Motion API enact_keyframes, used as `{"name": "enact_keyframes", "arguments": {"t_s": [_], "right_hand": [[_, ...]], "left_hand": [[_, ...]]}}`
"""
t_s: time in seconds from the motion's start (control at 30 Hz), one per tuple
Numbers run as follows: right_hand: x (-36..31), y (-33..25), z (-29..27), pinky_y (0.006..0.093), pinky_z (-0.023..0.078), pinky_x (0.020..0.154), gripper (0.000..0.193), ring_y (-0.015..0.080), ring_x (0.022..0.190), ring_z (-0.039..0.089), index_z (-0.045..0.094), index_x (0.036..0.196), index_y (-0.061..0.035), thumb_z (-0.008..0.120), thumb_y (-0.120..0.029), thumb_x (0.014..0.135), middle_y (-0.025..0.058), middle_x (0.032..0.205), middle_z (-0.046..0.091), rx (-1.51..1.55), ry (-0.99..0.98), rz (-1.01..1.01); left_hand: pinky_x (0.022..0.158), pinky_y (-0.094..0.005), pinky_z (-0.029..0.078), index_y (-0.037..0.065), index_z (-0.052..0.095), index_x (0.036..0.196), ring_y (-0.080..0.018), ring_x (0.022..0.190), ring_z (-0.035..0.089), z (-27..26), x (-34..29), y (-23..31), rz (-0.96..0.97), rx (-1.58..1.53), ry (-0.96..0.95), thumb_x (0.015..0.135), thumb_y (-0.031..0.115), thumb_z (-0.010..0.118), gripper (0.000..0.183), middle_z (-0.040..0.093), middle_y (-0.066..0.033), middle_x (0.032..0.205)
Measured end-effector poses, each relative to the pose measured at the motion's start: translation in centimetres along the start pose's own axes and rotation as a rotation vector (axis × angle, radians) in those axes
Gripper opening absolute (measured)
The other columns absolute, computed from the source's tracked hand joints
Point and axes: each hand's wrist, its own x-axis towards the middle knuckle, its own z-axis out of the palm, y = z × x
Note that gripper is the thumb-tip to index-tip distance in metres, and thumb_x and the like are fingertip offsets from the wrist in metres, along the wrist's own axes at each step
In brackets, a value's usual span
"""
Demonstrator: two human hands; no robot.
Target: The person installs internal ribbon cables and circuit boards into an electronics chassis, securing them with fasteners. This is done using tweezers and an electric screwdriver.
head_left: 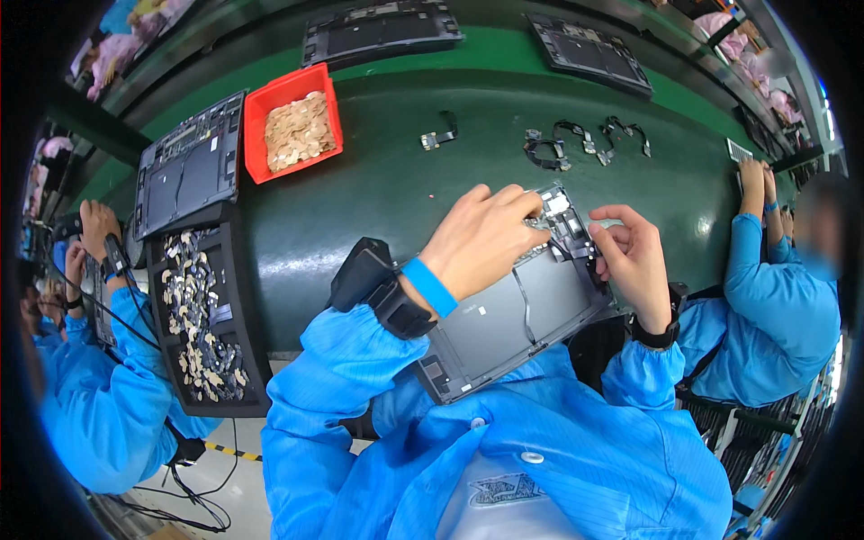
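Observation:
An opened laptop base (495, 328) lies tilted in front of me, its grey inner side and dark battery area facing up. A thin cable (526, 310) runs across it. At its far end sits an exposed circuit board (560, 211) with small shiny parts. My left hand (490, 238) reaches over from the left, fingers bent and fingertips closed at the board; what they grip is hidden. At the right edge my right hand (630, 256) has thumb and index finger pinched together beside the board. Whatever is between them is too small to make out.
A red bin (254, 135) of flat tan pieces and a black divided tray (256, 360) of small parts stand left, near another opened laptop base (193, 166). Small cabled modules (549, 153) lie on the green table (378, 135). Co-workers in blue sit at both sides.

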Motion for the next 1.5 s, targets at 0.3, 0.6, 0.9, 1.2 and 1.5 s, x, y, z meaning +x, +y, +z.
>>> {"name": "enact_keyframes", "arguments": {"t_s": [0.3,0.6,0.9,1.2,1.5], "right_hand": [[1.1,1.7,-1.2,0.0232,0.047,0.048,0.02,0.0068,0.054,0.058,0.064,0.116,0.0037,0.065,-0.011,0.103,0.0033,0.073,0.069,0.281,-0.142,0.05],[1.8,6.8,-2.3,0.0223,0.047,0.051,0.02,0.0067,0.057,0.058,0.064,0.117,0.0032,0.063,-0.012,0.104,0.0033,0.076,0.067,0.427,0.045,0.059],[1.7,6.7,-1.9,0.0221,0.048,0.054,0.018,0.0064,0.059,0.059,0.066,0.114,0.0021,0.065,-0.013,0.104,0.0023,0.076,0.067,0.428,0.068,0.042],[1.6,6.8,-1.9,0.0214,0.049,0.055,0.018,0.0056,0.061,0.06,0.067,0.114,0.0026,0.065,-0.012,0.103,0.0023,0.077,0.068,0.431,0.065,0.039],[1.6,6.8,-1.8,0.021,0.049,0.056,0.019,0.005,0.061,0.06,0.068,0.114,0.0025,0.066,-0.012,0.103,0.0024,0.078,0.069,0.406,0.052,0.044]], "left_hand": [[0.086,-0.0379,0.052,0.008,0.077,0.109,-0.0242,0.1,0.07,2.6,2.4,3.3,-0.013,-0.277,0.061,0.087,0.014,0.074,0.022,0.076,-0.0064,0.11],[0.081,-0.038,0.055,0.005,0.078,0.103,-0.0261,0.092,0.069,2.8,3.6,3.8,-0.028,-0.271,0.012,0.087,0.016,0.076,0.019,0.075,-0.0061,0.098],[0.079,-0.0364,0.056,0.004,0.079,0.096,-0.0248,0.088,0.068,3.0,4.0,3.8,-0.036,-0.27,0.024,0.086,0.014,0.078,0.014,0.072,-0.0063,0.094],[0.08,-0.0373,0.055,0.004,0.079,0.096,-0.0249,0.089,0.067,2.8,4.2,3.9,-0.032,-0.177,0.032,0.086,0.016,0.078,0.014,0.072,-0.006,0.094],[0.083,-0.0383,0.054,0.006,0.08,0.096,-0.0242,0.092,0.067,3.0,4.4,3.8,-0.065,-0.202,0.061,0.086,0.015,0.078,0.014,0.071,-0.0051,0.096]]}}
